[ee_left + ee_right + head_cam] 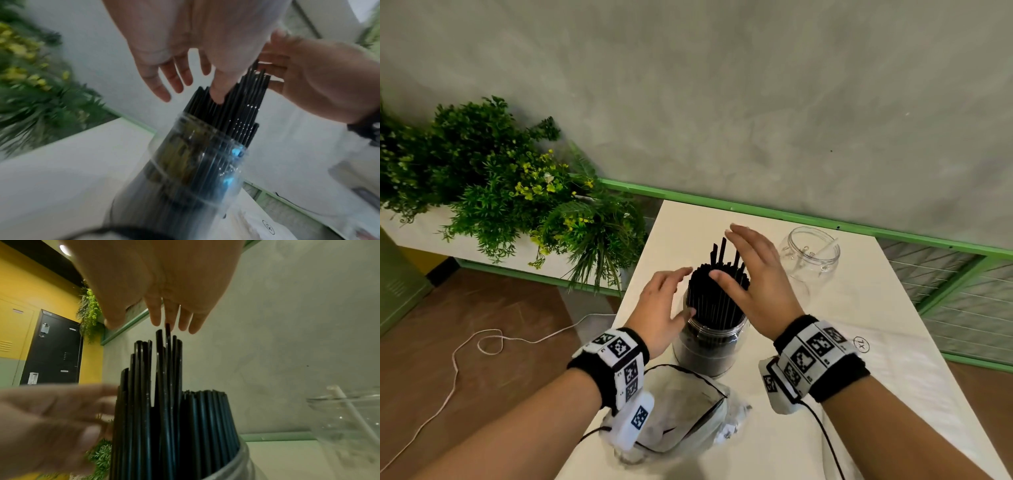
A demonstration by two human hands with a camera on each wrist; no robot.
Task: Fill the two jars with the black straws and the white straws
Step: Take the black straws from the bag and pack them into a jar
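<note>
Head cam: looks fwd/down past my wrists. Both wrist cams: v. close, facing along my fingers; all share black straws point(717, 291) in jar point(709, 346).

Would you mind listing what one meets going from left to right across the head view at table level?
Plants → left hand → jar of black straws → right hand → clear jar holding one white straw.

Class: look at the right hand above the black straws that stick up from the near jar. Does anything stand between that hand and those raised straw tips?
Nothing visible does. The right hand hangs open just over the black straws in the near jar; only air shows between.
</note>
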